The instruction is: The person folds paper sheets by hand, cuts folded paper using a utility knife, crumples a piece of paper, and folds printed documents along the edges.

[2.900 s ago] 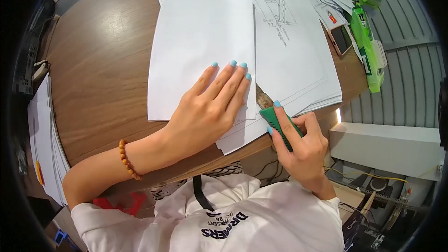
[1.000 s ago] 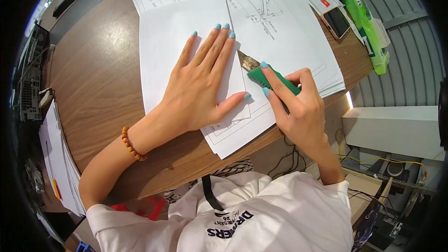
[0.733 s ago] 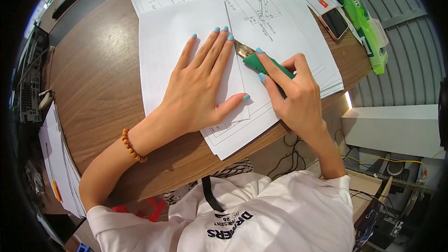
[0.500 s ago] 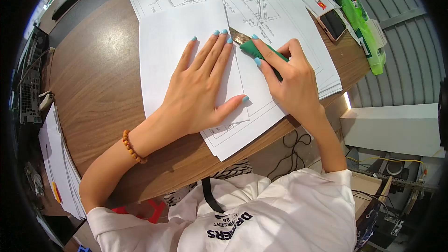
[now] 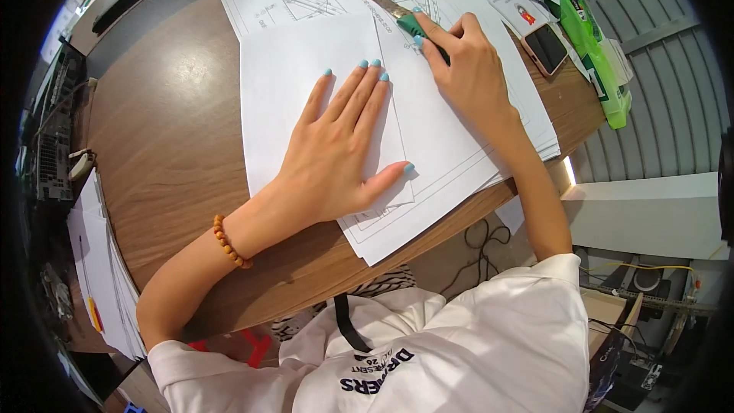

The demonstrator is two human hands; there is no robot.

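My left hand (image 5: 336,145) lies flat with its fingers stretched out on a blank white sheet (image 5: 298,50). This sheet rests over a stack of larger papers printed with line drawings (image 5: 474,138). A green-handled utility knife (image 5: 413,24) is gripped in my right hand (image 5: 474,65), to the right of and farther out than my left. Its long, stained metal blade points up and left, over the printed drawing beyond the blank sheet's top right corner.
A phone (image 5: 545,49) lies at the right of the wooden table (image 5: 160,122), beside a green plastic packet (image 5: 585,27). More papers (image 5: 107,260) are stacked at the far left, with a yellow-orange pen-like item (image 5: 95,313) on them. A cable (image 5: 482,252) lies on the floor below the table edge.
My right hand has moved the knife up and away from the blank sheet's right edge. My left hand stays flat on the sheet; the whole view shifts slightly.
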